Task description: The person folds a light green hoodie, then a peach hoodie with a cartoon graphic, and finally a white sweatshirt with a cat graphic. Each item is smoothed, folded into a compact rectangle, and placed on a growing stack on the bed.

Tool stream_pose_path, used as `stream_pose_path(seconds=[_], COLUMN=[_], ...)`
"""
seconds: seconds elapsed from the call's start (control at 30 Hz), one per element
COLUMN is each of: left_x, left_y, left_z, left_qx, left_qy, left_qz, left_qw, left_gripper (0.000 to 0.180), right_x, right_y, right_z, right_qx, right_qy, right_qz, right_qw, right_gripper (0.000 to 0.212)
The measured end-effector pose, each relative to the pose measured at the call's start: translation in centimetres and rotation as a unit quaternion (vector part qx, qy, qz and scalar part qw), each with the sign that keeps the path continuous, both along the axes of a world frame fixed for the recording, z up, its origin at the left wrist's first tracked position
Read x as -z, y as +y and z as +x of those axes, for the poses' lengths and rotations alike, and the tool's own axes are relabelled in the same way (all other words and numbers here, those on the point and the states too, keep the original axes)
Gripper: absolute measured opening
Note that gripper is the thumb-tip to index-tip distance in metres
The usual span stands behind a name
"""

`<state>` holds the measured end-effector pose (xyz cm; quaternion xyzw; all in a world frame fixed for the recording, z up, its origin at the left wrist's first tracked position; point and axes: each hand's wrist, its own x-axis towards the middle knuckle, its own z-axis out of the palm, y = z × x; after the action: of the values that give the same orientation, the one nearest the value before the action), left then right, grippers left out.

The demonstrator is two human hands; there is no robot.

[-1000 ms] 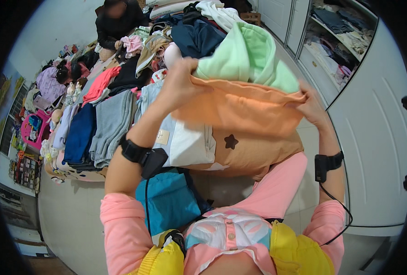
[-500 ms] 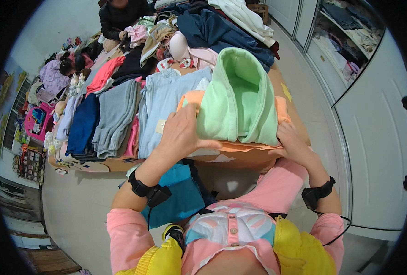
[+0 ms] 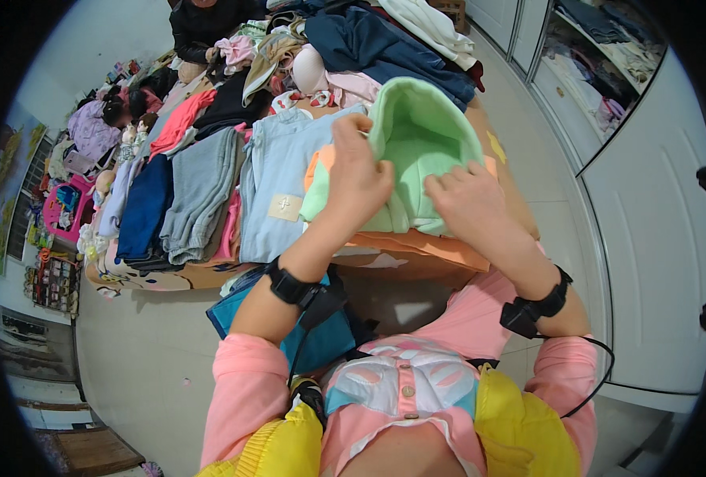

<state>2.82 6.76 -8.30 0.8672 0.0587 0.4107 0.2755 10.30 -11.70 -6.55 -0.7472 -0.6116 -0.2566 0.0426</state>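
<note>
A light green hoodie [image 3: 424,151] lies on an orange folded garment [image 3: 428,246] near the bed's front edge, its hood standing up with the opening toward me. My left hand [image 3: 359,171] has its fingers curled at the left edge of the hood. On the other side, my right hand [image 3: 470,199] is closed on the hood's right front edge, knuckles up. Both hands hide part of the green cloth they grip. Just left of the hoodie are folded light blue jeans [image 3: 277,171] with a pale square patch [image 3: 285,207].
Folded grey trousers [image 3: 202,191] and navy trousers [image 3: 144,211] line the bed's left part. A heap of clothes [image 3: 369,48] covers the far end, where a person in black [image 3: 202,32] sits. A teal bag [image 3: 321,334] stands below the front edge. White wardrobe doors [image 3: 647,238] rise at right.
My hands have moved up and inward from the hoodie's lower sides to the hood's edges and closed there. The patch on the jeans is now uncovered. The hood's opening looks wider.
</note>
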Motion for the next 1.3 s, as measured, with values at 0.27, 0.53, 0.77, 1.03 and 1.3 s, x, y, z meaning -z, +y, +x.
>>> stream_pose_path(seconds=[0.27,0.53,0.77,1.03,1.3], left_x=[1.9,1.5,2.5,2.6,3.7], left_y=[-0.4,2.4,3.1,2.8,3.2], left_z=[-3.9,-6.6,-7.7,-8.2,-8.0], left_qx=[-0.002,0.005,-0.026,-0.037,-0.011], left_qy=[0.005,-0.056,0.015,0.057,-0.002], left_qz=[-0.028,-0.111,-0.024,-0.030,-0.135], left_qw=[1.000,0.992,0.999,0.997,0.991], left_gripper=[0.041,0.029,0.031,0.038,0.026], right_x=[4.1,4.8,6.0,8.3,7.5], right_y=[0.0,-0.9,0.9,4.5,5.0], right_z=[-2.1,0.1,-0.5,1.0,1.0], right_qx=[0.128,0.115,0.125,0.096,0.072], right_qy=[0.110,0.354,0.483,0.298,0.236], right_qz=[0.010,0.230,0.334,0.260,0.251], right_qw=[0.986,0.899,0.800,0.913,0.936], right_gripper=[0.025,0.030,0.045,0.043,0.046])
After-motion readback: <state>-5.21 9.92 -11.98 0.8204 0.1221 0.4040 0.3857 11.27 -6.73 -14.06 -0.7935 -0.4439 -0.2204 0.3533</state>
